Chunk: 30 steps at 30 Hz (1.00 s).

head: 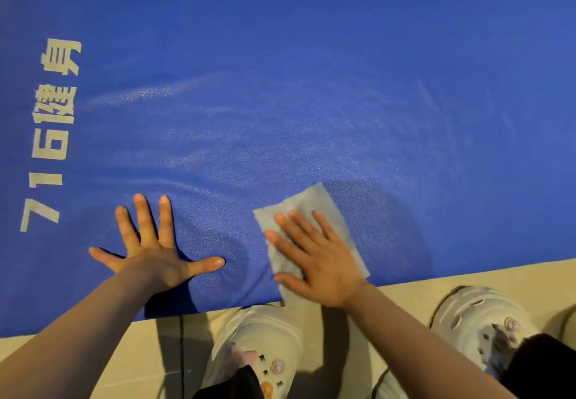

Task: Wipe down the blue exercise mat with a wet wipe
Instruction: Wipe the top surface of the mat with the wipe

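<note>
The blue exercise mat (311, 71) lies flat across the floor, with grey printed characters along its left end. Faint damp streaks shine across its middle. A pale grey wet wipe (307, 203) lies spread on the mat close to its near edge. My right hand (314, 258) presses flat on the wipe with straight fingers. My left hand (152, 246) rests flat on the bare mat to the left of the wipe, fingers spread wide.
The mat lies on a beige tiled floor (405, 295). My two feet in white clogs with charms (258, 345) (480, 324) stand on the floor just off the mat's near edge. Dark trouser cuffs show at the bottom.
</note>
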### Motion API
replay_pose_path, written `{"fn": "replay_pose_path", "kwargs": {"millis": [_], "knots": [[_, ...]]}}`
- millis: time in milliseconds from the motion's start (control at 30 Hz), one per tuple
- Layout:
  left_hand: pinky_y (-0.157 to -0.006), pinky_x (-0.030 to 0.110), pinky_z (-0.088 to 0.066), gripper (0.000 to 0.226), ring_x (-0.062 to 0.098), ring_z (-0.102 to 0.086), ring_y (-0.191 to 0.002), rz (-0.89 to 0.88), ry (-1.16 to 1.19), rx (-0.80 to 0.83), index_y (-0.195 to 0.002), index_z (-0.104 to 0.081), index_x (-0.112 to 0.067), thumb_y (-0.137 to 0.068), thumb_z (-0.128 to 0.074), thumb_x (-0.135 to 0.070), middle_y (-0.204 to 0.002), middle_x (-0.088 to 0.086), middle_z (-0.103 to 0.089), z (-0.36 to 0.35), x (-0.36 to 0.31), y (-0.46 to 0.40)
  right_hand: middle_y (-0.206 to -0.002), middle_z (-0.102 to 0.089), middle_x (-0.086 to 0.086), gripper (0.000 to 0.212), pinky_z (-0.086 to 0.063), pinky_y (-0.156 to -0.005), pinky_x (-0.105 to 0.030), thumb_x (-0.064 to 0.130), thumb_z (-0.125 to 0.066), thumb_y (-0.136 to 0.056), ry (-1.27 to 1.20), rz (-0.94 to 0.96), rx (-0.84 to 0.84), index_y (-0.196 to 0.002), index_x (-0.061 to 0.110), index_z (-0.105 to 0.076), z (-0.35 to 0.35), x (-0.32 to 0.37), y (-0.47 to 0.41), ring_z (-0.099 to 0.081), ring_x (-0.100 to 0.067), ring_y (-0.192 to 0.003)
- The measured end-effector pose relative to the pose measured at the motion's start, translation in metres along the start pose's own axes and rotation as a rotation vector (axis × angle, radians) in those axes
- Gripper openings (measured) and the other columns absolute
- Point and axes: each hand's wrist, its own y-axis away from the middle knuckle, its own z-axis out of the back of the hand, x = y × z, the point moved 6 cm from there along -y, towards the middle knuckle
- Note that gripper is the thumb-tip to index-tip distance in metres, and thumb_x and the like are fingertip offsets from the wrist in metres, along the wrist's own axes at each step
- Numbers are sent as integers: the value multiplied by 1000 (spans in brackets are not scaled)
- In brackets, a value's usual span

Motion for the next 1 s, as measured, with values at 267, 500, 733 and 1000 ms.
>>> {"fn": "replay_pose_path", "kwargs": {"millis": [267,500,733,1000], "knots": [[-108,74,5,140,32,49,-133,-26,40,-56,-114,59,-35,-33,-32,-102,-120,-3,70,-2,1,-4,-164,-13,-4,79,-6,-120,-54,71,-5,-91,-51,-994,8,-156,27,-19,29,-134,106,-9,-27,-151],[-108,75,3,130,29,34,-144,-210,125,-303,-137,39,-39,-42,-17,-108,-149,-3,48,-12,8,-5,-161,-19,-11,71,0,-117,-54,61,-16,-98,-91,-637,65,-155,19,-26,14,-40,10,-14,-36,-149],[-108,70,-17,90,27,-6,-153,-712,-188,-608,-156,-21,-31,-84,-26,-85,-160,12,-27,-61,36,17,-164,-11,1,72,-7,-117,-62,71,-20,-95,-127,-262,143,-155,31,-23,15,-2,-14,-4,-23,-152],[-94,65,-44,80,41,-50,-130,-821,-327,-929,-157,-14,-22,-96,-61,-39,-136,17,-59,-38,35,57,-159,-26,0,72,-34,-112,-52,73,-26,-93,6,-73,387,-153,33,-28,36,-1,49,-36,-26,-142]]}}
